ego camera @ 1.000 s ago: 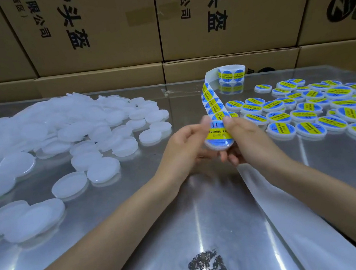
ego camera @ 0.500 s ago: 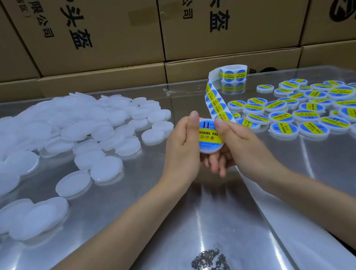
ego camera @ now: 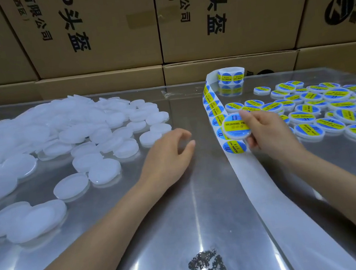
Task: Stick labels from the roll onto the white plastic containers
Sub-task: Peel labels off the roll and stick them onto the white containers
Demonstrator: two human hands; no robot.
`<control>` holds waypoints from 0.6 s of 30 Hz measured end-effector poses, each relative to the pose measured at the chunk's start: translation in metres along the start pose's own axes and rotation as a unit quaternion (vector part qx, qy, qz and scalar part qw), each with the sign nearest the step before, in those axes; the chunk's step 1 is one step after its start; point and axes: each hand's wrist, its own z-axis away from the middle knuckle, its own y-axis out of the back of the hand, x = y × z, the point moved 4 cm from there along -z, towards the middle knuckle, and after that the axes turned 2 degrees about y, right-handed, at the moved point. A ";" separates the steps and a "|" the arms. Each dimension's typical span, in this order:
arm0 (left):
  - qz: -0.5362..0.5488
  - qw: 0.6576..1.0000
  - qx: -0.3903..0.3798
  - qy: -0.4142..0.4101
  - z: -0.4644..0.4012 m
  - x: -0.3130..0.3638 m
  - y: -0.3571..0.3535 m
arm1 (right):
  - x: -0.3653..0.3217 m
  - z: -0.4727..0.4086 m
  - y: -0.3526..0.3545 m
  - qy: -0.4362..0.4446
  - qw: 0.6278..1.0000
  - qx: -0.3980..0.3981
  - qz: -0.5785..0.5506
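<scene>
While right hand grips labelled container, left hand loosely open, unlabelled containers heaped left

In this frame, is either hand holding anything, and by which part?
The right hand holds a labelled container by its rim, thumb at the upper edge, fingers beneath. The left hand holds nothing, its fingers loosely curled above the table.

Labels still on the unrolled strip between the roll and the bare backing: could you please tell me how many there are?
About 7 visible on the strip: five descending from the roll, one mostly hidden behind the held container, one lowest. Others may be hidden.
</scene>
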 end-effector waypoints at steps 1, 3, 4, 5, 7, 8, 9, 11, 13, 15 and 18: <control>-0.057 0.998 0.017 -0.008 -0.001 -0.004 0.004 | 0.007 -0.003 0.004 -0.006 0.999 0.004 0.037; -0.143 0.989 0.028 0.004 -0.004 -0.012 0.009 | 0.020 -0.008 0.007 -0.032 0.995 -0.007 0.100; -0.191 0.981 0.012 0.023 -0.005 -0.015 0.009 | 0.024 -0.009 0.008 -0.045 0.990 -0.014 0.130; -0.231 0.972 -0.014 0.045 -0.006 -0.019 0.007 | 0.027 -0.010 0.009 -0.057 0.984 -0.017 0.165; -0.254 0.962 -0.062 0.082 -0.006 -0.025 0.005 | 0.027 -0.009 0.013 -0.063 0.967 0.001 0.247; -0.254 0.961 -0.072 0.086 -0.005 -0.025 0.005 | 0.024 -0.008 0.015 -0.049 0.958 0.020 0.281; -0.258 0.960 -0.073 0.080 -0.005 -0.024 0.005 | 0.020 -0.006 0.017 -0.024 0.952 0.040 0.302; -0.273 0.959 -0.060 0.056 -0.004 -0.017 0.006 | 0.009 -0.004 0.018 0.038 0.950 0.061 0.304; -0.273 0.961 -0.039 0.030 -0.003 -0.013 0.008 | 0.004 -0.003 0.012 0.079 0.949 0.024 0.304; -0.258 0.966 -0.023 0.009 -0.002 -0.010 0.009 | 0.005 -0.001 0.003 0.092 0.940 -0.034 0.326; -0.238 0.971 -0.012 -0.012 -0.001 -0.005 0.012 | 0.012 -0.001 0.004 0.064 0.917 -0.035 0.393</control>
